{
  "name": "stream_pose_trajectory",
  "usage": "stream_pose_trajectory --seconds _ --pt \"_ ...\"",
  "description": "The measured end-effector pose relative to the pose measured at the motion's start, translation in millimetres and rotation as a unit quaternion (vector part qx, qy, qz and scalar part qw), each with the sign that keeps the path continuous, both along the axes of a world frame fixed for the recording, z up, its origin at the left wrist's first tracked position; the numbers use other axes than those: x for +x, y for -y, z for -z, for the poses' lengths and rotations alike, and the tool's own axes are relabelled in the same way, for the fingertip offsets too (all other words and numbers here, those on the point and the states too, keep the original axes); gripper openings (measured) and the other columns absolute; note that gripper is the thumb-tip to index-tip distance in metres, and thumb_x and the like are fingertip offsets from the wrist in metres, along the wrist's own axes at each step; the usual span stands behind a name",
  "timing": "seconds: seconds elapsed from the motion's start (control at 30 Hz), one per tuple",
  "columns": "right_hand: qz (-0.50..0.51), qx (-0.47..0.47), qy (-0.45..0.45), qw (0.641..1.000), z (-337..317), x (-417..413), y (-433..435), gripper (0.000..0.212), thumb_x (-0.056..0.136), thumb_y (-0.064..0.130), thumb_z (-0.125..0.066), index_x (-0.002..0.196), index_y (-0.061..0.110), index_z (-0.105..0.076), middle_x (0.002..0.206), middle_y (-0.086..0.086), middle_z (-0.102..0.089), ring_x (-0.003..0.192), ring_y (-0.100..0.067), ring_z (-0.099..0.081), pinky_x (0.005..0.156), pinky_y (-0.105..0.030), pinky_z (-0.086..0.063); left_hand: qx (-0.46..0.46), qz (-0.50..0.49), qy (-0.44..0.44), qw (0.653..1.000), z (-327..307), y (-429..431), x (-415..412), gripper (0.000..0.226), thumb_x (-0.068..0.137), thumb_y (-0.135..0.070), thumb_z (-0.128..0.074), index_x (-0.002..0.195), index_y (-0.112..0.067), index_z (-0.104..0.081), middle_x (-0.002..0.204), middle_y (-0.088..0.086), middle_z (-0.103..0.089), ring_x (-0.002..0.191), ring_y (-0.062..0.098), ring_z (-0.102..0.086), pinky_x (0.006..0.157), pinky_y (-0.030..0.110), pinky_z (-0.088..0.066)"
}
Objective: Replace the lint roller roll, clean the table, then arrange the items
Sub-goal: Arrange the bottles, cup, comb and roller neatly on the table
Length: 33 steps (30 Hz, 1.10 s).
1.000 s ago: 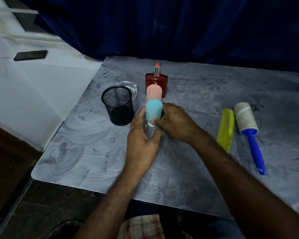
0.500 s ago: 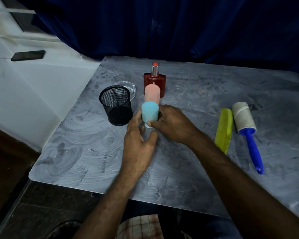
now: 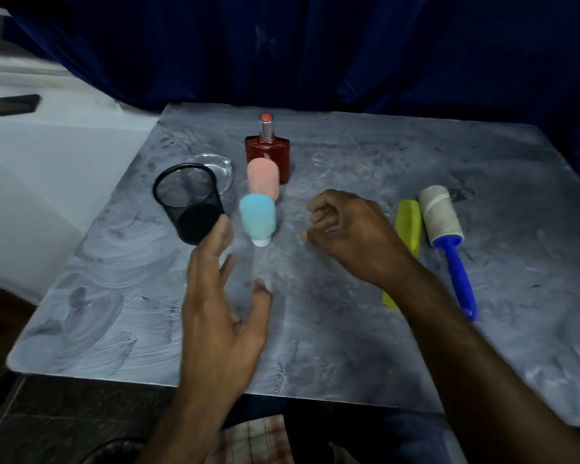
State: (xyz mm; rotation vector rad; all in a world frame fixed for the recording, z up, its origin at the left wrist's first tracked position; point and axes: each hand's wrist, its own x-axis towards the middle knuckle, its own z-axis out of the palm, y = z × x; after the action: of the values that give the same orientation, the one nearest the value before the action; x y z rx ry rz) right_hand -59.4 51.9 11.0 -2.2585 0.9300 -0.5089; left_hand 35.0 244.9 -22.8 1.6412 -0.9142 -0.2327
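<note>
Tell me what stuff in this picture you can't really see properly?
All in the head view:
- Yellow comb: its middle is hidden behind the right hand and forearm.
- Glass dish: partly hidden behind the black mesh cup.
- Red bottle: its lower front is covered by the pink bottle; any label is too dark to read.
- Left hand: fingers are motion-blurred.
- Dark flat object on the ledge: blurred, cut by the left edge.

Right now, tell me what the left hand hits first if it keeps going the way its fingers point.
Probably the black mesh pen cup: the left hand points at its base. Depth unclear.
</note>
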Motion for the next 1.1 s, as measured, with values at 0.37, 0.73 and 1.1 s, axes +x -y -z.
stream_pose_trajectory --seconds 0.37,0.73,1.1 --pt "0.22 -0.194 -0.015 0.956 1.3 -120.3 9.6 0.005 0.08 0.017 -0.067 0.077 0.019 -0.069 0.067 0.006 -0.062 0.07 -0.025 -0.068 0.062 -0.026 -0.041 0.324 0.135 0.313 0.882 -12.6 134.7 -80.5 0.055 0.089 -0.066 -0.061 0.12 -0.02 -0.06 0.121 0.002 -0.062 0.098 0.032 -0.071 0.068 0.035 -0.047" --pt "0.218 -0.161 0.019 0.962 13.8 -145.6 16.7 0.003 0.084 0.025 -0.07 0.082 0.023 -0.07 0.07 0.013 -0.059 0.064 -0.007 -0.056 0.062 -0.02 -0.037 0.383 0.109 0.239 0.886 -4.6 203.0 -86.2 0.078 0.081 -0.057 -0.08 0.137 -0.008 -0.055 0.135 0.014 -0.058 0.123 0.037 -0.061 0.094 0.041 -0.048" --pt "0.227 -0.039 0.038 0.972 17.5 -141.2 19.9 0.002 0.081 0.034 -0.071 0.082 0.032 -0.07 0.073 0.019 -0.07 0.07 -0.002 -0.066 0.069 -0.028 -0.056 0.295 0.094 0.049 0.95 2.1 195.0 -60.8 0.019 0.075 -0.047 -0.074 0.082 -0.03 -0.068 0.092 -0.011 -0.076 0.099 0.019 -0.073 0.082 0.031 -0.055"
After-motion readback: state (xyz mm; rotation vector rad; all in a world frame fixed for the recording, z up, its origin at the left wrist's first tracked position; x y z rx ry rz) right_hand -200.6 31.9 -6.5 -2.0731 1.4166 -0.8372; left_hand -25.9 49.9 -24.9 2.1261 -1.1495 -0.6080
